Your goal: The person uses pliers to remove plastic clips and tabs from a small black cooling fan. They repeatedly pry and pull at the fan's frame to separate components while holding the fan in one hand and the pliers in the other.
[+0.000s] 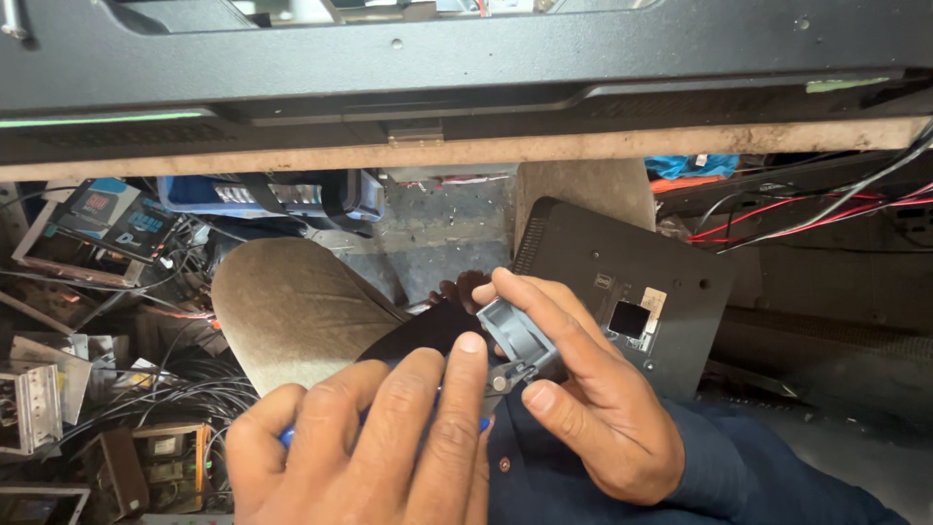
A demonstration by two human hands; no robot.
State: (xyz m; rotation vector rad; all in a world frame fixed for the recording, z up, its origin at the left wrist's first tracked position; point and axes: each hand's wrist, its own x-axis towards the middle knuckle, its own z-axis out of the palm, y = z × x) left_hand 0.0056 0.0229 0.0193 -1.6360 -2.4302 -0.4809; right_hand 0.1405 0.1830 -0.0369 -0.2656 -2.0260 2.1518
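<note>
Below a dark workbench edge [466, 87], right hand [593, 399] pinches a grey part [517, 335]; left hand [369, 447]'s grip hides a blue-handled tool [288, 437].

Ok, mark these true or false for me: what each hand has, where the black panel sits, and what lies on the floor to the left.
1. The right hand pinches a small grey plastic part. True.
2. The left hand is empty. False: it grips a blue-handled tool, whose metal tip meets the grey part.
3. A black panel rests across the lap, beyond the hands. True.
4. The floor at the left holds only folded cloth. False: tangled wires and circuit boards lie there.
5. Red wires run at the right. True.
</note>
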